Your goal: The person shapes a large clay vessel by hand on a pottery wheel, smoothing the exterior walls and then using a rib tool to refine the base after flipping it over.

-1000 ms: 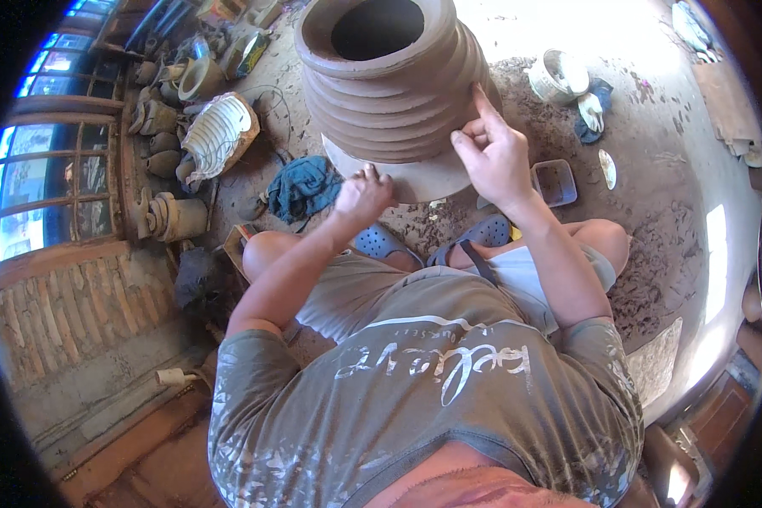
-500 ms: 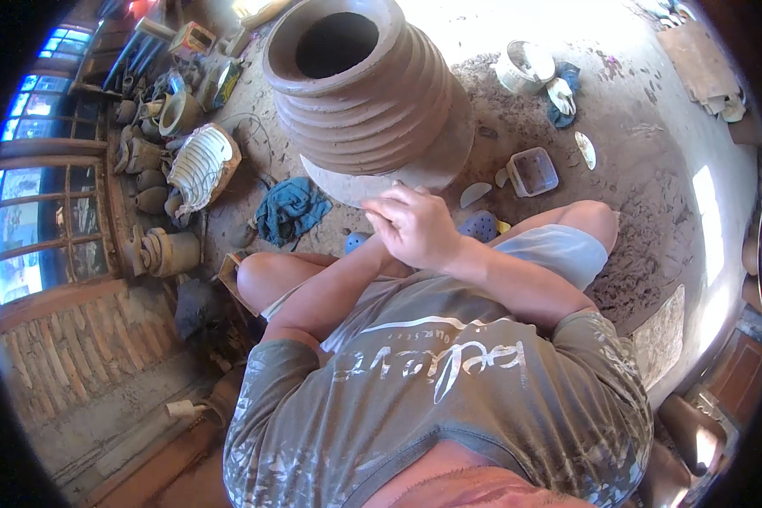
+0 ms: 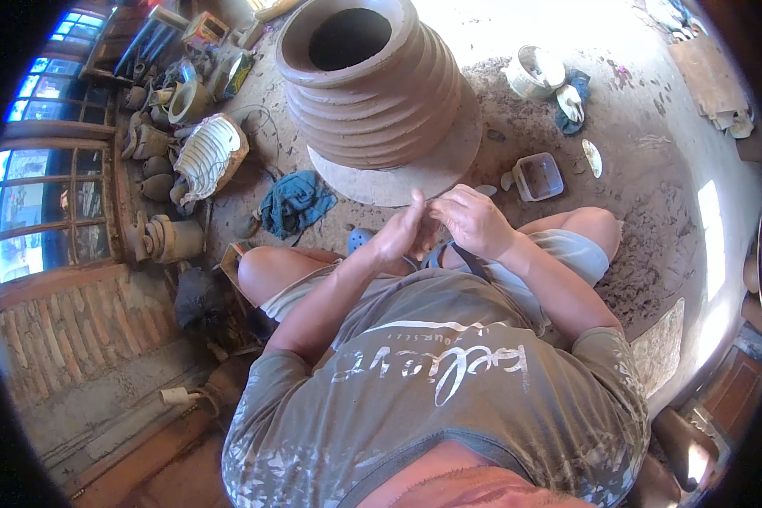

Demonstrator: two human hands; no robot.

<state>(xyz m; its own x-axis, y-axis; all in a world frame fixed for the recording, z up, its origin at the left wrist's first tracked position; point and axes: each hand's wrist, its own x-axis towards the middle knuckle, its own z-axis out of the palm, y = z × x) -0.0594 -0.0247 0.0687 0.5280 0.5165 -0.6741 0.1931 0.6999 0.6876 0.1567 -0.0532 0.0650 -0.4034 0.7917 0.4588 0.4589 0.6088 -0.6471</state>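
Standing on the round board [image 3: 368,188]: the clay pot [image 3: 377,118] is sitting just beyond the left hand [image 3: 406,229] and the right hand [image 3: 474,224], touching neither.
Left hand: holding its palm open toward the other.
Right hand: resting with bent fingers at that palm; whether it is gripping anything, I cannot tell.
Cloth [image 3: 296,203]: lying left of the board.

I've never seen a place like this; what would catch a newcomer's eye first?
The big ridged pot at top centre, its dark round mouth facing up, standing on a pale disc. Just below the disc, the left hand and right hand are close together in front of the person. To the left, a crumpled teal cloth stands out against the brown floor.
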